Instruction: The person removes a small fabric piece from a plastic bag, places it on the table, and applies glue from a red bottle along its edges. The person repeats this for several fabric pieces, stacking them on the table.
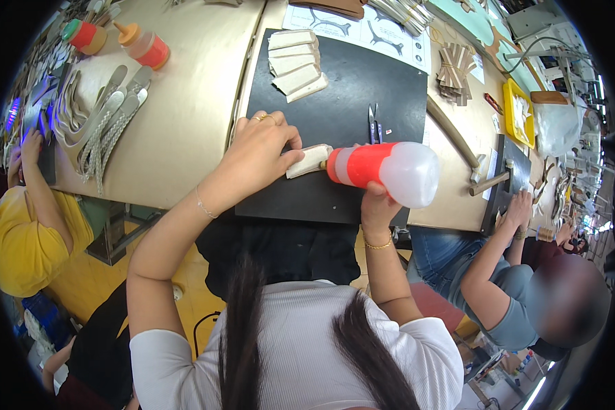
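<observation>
Red-banded translucent bottle, black mat

Both of her forearms come up from the lower edge, bare below short white sleeves, the left one bent at the elbow and stretched forward on a slant, the right one rising almost straight up. The left hand lies palm down with the fingers curled and pressed flat, a ring on one finger and a thin bracelet at the wrist. The right hand is raised, closed in a grip, with a beaded bracelet round the wrist.
</observation>
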Demonstrator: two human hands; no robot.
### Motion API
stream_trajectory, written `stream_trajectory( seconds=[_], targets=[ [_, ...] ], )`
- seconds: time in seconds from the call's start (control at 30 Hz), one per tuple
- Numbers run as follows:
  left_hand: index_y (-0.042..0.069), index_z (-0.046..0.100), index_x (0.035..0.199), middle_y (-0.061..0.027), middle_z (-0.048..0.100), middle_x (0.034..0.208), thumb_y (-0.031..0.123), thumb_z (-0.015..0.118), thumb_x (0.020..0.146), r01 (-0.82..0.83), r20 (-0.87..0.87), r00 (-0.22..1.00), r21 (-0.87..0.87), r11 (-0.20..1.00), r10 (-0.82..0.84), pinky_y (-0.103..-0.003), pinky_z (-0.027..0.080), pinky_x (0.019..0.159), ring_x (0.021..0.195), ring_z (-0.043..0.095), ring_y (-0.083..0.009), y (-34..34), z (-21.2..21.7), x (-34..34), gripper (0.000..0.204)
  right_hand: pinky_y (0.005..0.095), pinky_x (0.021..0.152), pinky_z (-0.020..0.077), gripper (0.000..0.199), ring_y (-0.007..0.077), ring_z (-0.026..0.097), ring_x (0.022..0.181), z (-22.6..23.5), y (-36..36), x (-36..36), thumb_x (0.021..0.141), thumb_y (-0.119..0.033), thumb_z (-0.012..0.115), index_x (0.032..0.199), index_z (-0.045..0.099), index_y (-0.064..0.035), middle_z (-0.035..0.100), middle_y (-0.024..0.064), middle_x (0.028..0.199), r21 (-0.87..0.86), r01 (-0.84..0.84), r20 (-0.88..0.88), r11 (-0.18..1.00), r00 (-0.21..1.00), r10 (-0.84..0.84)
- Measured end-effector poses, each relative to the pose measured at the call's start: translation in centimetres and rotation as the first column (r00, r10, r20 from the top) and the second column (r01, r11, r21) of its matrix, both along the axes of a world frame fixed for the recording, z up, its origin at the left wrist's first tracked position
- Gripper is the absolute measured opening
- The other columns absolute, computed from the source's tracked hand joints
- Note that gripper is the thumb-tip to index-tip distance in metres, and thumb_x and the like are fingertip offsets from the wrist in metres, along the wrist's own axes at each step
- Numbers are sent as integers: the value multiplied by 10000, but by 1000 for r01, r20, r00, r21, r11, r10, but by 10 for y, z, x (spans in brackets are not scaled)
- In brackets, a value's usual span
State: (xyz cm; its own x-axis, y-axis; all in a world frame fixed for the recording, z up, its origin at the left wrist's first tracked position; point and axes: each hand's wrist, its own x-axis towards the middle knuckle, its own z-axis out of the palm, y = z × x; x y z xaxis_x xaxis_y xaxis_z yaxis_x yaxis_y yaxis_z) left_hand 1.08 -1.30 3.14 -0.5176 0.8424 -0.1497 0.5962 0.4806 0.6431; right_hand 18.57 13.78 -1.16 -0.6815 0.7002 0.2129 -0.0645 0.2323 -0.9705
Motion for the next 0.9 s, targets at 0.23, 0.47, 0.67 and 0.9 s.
stream_trajectory(
  seconds=[0.23, 0.47, 0.67, 0.9],
  targets=[
    [94, 691, 849, -59, 603, 908, 236, 718, 841, 1, 12, 1000, -21, 1000, -1, -386, 370, 886, 960, 545, -264, 0, -1, -1, 145, 400, 1010, 455, 811, 269, 553, 1195, -7, -26, -2, 728, -429, 847, 1345, 493, -40, 570, 118, 1295, -146, -218, -82, 965, 975, 207],
    [94, 695, 851, -53, 604, 913, 249, 722, 841, -4, 55, 998, -14, 1000, 4, -384, 361, 896, 947, 543, -262, 0, 0, -3, 158, 511, 978, 514, 970, 307, 589, 1140, 3, -24, -10, 743, -690, 691, 1381, 380, -28, 531, 126, 1293, -397, -65, -175, 916, 985, -6],
    [62, 705, 882, -60, 667, 791, 186, 717, 835, -93, 441, 895, 37, 995, 68, -335, 469, 694, 706, 622, -184, 4, 8, -20, 133, 548, 954, 526, 902, 305, 603, 1087, 29, 33, -2, 797, -706, 625, 1359, 396, -39, 522, 100, 1252, -351, 97, -241, 931, 952, -190],
    [1, 712, 884, -64, 690, 787, 183, 715, 837, -176, 358, 928, 174, 969, 104, -269, 497, 706, 750, 628, -130, 28, 8, -85, 188, 547, 962, 527, 909, 312, 603, 1092, 26, 40, 0, 789, -705, 636, 1357, 399, -37, 528, 113, 1238, -388, 120, -241, 914, 944, -226]
  ],
)
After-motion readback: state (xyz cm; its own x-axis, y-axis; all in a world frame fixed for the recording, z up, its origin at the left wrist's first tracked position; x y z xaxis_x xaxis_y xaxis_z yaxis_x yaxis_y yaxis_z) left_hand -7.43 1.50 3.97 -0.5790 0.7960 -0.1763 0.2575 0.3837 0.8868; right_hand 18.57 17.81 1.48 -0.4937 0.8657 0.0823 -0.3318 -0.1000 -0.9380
